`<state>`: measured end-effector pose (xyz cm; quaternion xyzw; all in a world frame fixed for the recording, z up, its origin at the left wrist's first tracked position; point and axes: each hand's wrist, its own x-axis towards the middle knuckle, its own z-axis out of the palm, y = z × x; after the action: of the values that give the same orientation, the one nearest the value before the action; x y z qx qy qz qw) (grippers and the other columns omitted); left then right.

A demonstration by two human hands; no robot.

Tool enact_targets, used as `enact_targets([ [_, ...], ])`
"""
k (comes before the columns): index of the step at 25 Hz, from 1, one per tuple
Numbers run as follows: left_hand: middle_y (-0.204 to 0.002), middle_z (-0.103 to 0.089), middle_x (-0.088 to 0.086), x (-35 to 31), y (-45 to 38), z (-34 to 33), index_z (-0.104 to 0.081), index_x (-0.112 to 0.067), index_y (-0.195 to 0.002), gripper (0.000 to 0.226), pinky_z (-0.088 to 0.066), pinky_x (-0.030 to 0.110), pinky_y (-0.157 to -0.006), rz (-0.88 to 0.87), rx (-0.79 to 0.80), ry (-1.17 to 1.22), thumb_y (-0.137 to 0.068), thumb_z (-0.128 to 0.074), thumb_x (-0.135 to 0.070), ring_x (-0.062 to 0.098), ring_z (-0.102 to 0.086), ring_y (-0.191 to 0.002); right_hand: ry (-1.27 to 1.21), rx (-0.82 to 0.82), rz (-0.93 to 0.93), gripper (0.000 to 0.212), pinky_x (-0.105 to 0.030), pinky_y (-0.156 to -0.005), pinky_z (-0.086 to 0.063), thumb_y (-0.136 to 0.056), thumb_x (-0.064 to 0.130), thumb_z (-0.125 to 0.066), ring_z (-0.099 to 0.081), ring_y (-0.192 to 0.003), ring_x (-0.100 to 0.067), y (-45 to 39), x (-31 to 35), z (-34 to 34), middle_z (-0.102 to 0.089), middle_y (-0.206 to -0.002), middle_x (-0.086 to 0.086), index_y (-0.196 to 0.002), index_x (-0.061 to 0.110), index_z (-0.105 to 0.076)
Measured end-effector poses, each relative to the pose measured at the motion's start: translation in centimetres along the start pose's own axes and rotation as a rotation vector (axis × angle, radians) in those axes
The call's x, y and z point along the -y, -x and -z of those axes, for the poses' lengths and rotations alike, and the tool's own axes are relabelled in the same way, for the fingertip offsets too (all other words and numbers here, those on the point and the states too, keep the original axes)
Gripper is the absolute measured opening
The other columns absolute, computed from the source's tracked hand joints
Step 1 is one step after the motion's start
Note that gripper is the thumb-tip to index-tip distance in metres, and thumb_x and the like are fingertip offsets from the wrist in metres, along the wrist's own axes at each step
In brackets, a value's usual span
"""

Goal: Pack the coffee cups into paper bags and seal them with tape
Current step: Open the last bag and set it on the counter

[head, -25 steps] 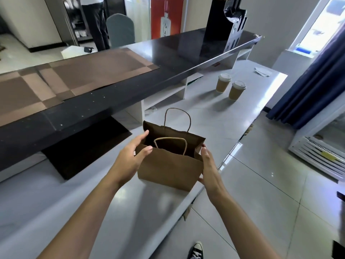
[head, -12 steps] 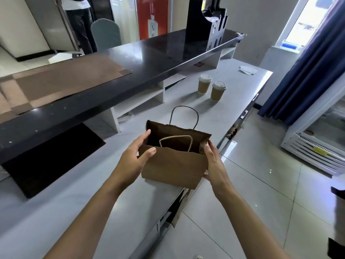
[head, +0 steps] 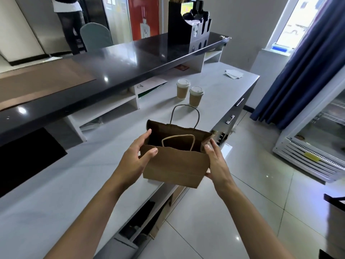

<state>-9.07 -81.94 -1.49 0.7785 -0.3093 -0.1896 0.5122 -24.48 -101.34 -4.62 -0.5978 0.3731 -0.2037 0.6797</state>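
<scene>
A brown paper bag [head: 173,166] with twine handles stands open-mouthed at the front edge of the grey counter [head: 56,184], its right corner past the edge. My left hand [head: 137,158] grips its left side, thumb on the front panel and fingers inside the mouth. My right hand [head: 214,161] holds its right side. Two lidded paper coffee cups [head: 182,89] [head: 195,96] stand side by side farther back on the counter, beyond the bag. The bag's inside looks dark and I see nothing in it.
A raised black bar top [head: 112,64] runs along the left with a black organizer [head: 186,28] on it. White napkins [head: 233,74] lie at the counter's far end. A person stands at the back left. A glass-door fridge [head: 317,146] and blue curtain are on the right.
The bag has shifted right and forward toward the counter's edge with both hands on it. My view has moved along the counter, so the cups appear nearer.
</scene>
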Motion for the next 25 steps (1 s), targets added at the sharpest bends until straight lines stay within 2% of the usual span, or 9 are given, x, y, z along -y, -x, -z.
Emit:
enact_targets([
  [3,-0.163,-0.033,-0.013,-1.0,-1.5,-3.0,-0.034,-0.050,-0.152,0.068,-0.032,0.041,-0.117,-0.010,0.023,0.006,-0.088,-0.054,-0.058,0.012,-0.033,-0.148,0.019,-0.011,0.006,0.084,-0.059,-0.121,-0.031,-0.076,0.089,-0.051,-0.035,-0.149,-0.020,-1.6,0.2,3.2,-0.040,-0.160,0.008,-0.151,0.058,-0.028],
  [8,-0.162,-0.032,-0.014,-3.3,-5.1,-8.1,-0.033,-0.049,-0.153,0.060,-0.031,0.041,-0.117,-0.040,0.065,-0.011,-0.098,-0.059,-0.048,0.005,-0.031,-0.142,0.049,-0.070,0.023,0.096,-0.062,-0.118,-0.034,-0.065,0.099,-0.046,-0.037,-0.148,-0.025,-4.7,0.7,8.5,-0.038,-0.161,0.006,-0.150,0.058,-0.029],
  [10,-0.163,-0.030,-0.014,-4.0,-7.1,-10.1,-0.032,-0.048,-0.153,0.060,-0.031,0.039,-0.117,-0.053,0.085,-0.025,-0.099,-0.057,-0.046,0.006,-0.030,-0.144,0.051,-0.097,0.013,0.086,-0.061,-0.117,-0.035,-0.076,0.090,-0.046,-0.042,-0.144,-0.024,-6.0,1.1,10.5,-0.043,-0.157,0.005,-0.152,0.054,-0.029],
  [13,-0.164,-0.030,-0.013,-4.9,-10.1,-12.6,-0.031,-0.048,-0.154,0.066,-0.031,0.036,-0.115,-0.067,0.121,-0.022,-0.094,-0.058,-0.058,0.011,-0.030,-0.148,0.031,-0.140,0.006,0.062,-0.057,-0.118,-0.036,-0.100,0.065,-0.043,-0.044,-0.143,-0.022,-8.3,1.9,12.9,-0.046,-0.155,0.003,-0.157,0.046,-0.027],
  [15,-0.164,-0.030,-0.013,-5.2,-12.5,-14.0,-0.030,-0.049,-0.153,0.069,-0.031,0.038,-0.115,-0.069,0.130,-0.009,-0.091,-0.057,-0.062,0.012,-0.030,-0.149,0.026,-0.154,0.008,0.058,-0.055,-0.119,-0.036,-0.104,0.057,-0.042,-0.043,-0.144,-0.021,-10.7,2.7,14.3,-0.045,-0.156,0.002,-0.158,0.043,-0.027],
  [18,-0.163,-0.031,-0.013,-5.1,-16.3,-15.3,-0.030,-0.051,-0.153,0.067,-0.033,0.042,-0.117,-0.079,0.131,0.004,-0.092,-0.058,-0.056,0.011,-0.032,-0.148,0.014,-0.149,0.005,0.058,-0.052,-0.120,-0.036,-0.104,0.055,-0.045,-0.046,-0.142,-0.017,-14.4,4.0,15.3,-0.048,-0.154,0.003,-0.158,0.042,-0.028],
  [20,-0.163,-0.032,-0.013,-5.0,-18.6,-15.7,-0.030,-0.052,-0.153,0.069,-0.034,0.042,-0.117,-0.061,0.110,0.014,-0.090,-0.058,-0.058,0.009,-0.033,-0.147,0.022,-0.132,0.002,0.060,-0.052,-0.120,-0.036,-0.102,0.058,-0.047,-0.046,-0.141,-0.017,-17.2,4.6,15.4,-0.047,-0.155,0.004,-0.158,0.044,-0.028],
  [22,-0.163,-0.032,-0.015,-4.9,-20.4,-15.7,-0.030,-0.052,-0.152,0.072,-0.033,0.037,-0.115,-0.038,0.084,0.012,-0.085,-0.055,-0.060,0.006,-0.033,-0.145,0.037,-0.108,-0.013,0.070,-0.053,-0.120,-0.036,-0.093,0.069,-0.050,-0.045,-0.142,-0.017,-19.7,5.0,15.0,-0.045,-0.157,0.005,-0.156,0.047,-0.029],
  [25,-0.161,-0.034,-0.016,-4.3,-22.4,-15.3,-0.031,-0.054,-0.151,0.066,-0.034,0.036,-0.114,-0.014,0.029,0.040,-0.092,-0.060,-0.052,0.005,-0.034,-0.143,0.058,-0.055,-0.018,0.081,-0.056,-0.118,-0.036,-0.079,0.080,-0.052,-0.044,-0.143,-0.019,-23.2,6.0,14.0,-0.045,-0.157,0.006,-0.152,0.054,-0.031],
])
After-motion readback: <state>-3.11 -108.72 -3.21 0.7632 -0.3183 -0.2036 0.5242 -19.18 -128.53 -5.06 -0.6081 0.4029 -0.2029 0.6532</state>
